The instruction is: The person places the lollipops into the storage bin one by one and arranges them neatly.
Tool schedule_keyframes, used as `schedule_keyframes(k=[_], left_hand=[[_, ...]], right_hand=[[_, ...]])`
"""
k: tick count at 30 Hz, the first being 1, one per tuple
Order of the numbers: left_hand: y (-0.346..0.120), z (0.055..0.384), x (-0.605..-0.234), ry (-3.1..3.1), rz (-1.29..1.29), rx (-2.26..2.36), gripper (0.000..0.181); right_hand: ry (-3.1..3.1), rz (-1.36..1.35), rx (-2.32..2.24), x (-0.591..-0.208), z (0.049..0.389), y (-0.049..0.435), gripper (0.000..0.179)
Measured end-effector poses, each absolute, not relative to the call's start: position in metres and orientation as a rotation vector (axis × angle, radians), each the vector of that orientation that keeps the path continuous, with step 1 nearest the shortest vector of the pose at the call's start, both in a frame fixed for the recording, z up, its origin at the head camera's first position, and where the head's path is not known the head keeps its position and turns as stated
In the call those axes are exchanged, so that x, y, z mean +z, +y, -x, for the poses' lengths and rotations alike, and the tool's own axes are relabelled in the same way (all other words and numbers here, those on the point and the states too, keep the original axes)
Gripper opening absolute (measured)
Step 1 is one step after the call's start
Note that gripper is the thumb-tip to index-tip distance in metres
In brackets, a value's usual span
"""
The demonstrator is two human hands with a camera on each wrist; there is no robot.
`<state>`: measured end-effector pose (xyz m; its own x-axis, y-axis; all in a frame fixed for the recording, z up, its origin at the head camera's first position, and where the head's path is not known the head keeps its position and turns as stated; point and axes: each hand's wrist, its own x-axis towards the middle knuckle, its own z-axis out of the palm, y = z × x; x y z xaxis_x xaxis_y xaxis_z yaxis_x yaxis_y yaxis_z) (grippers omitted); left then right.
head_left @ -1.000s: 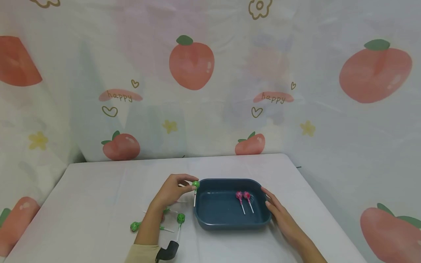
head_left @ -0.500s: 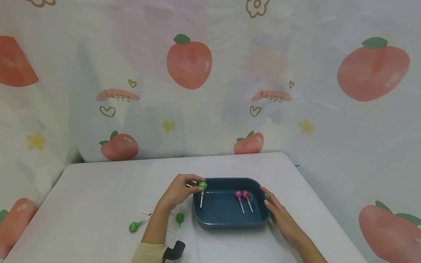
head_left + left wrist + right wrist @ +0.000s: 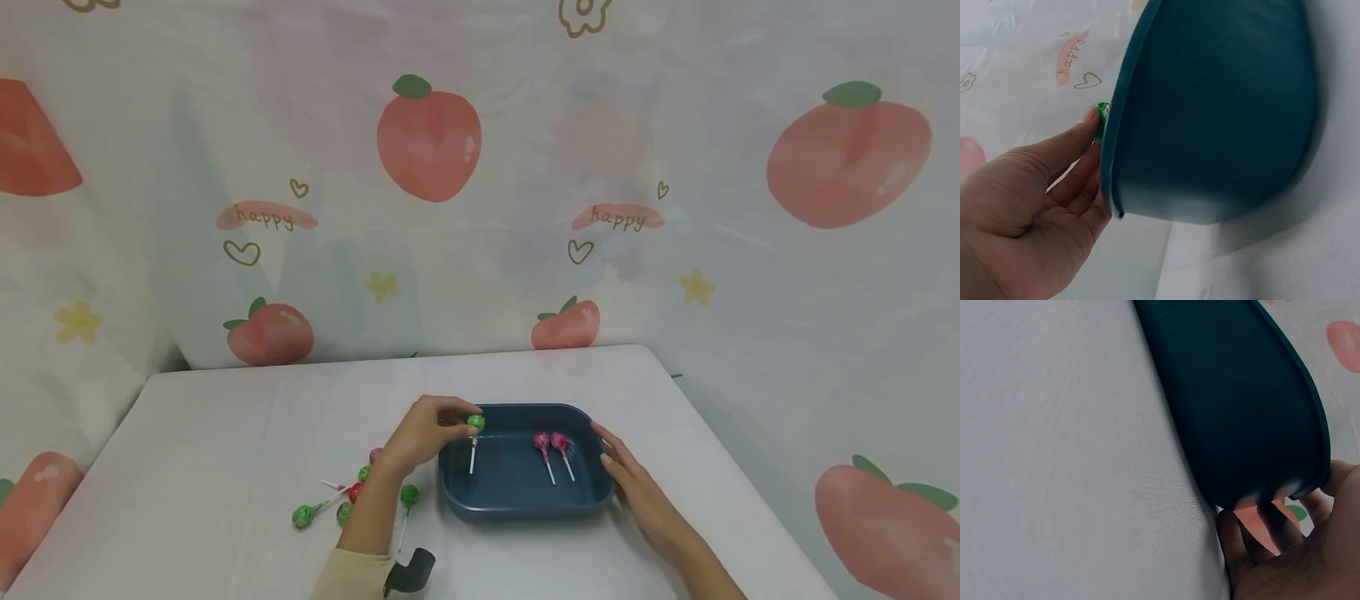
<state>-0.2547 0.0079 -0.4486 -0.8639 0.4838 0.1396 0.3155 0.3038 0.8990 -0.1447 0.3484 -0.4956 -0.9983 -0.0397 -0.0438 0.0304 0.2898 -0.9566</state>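
Note:
My left hand (image 3: 420, 435) pinches a green lollipop (image 3: 476, 423) by its wrapped head, above the left end of a dark blue tray (image 3: 498, 496). The white stick points down inside the rim. In the left wrist view, the tray wall (image 3: 1210, 112) hides part of the green wrapper (image 3: 1101, 122). My right hand (image 3: 637, 483) rests against the tray's right end, and the right wrist view has its fingertips (image 3: 1229, 525) touching the outer wall. Two pink lollipops, one (image 3: 542, 442) beside the other (image 3: 559, 442), lie in the tray's right half.
Left of the tray, several lollipops lie on the white table (image 3: 217, 450): green ones (image 3: 303, 517), a red one (image 3: 356, 492) and a pink one (image 3: 376, 455). Another green lollipop (image 3: 409, 497) lies near my left forearm. A peach-print cloth (image 3: 480, 275) hangs behind the table.
My left hand has carried the green lollipop rightward, from outside the tray's left rim to above its inside. Lollipops behind the forearm have come into view. My right hand stays at the tray.

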Motion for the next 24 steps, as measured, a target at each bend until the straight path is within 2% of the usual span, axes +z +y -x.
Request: schedule_keyframes(k=[24], left_hand=[[0.045, 0.252, -0.448, 2.429, -0.741, 1.567, 0.022]], right_hand=[[2.489, -0.017, -1.818, -0.493, 0.142, 0.348, 0.05]])
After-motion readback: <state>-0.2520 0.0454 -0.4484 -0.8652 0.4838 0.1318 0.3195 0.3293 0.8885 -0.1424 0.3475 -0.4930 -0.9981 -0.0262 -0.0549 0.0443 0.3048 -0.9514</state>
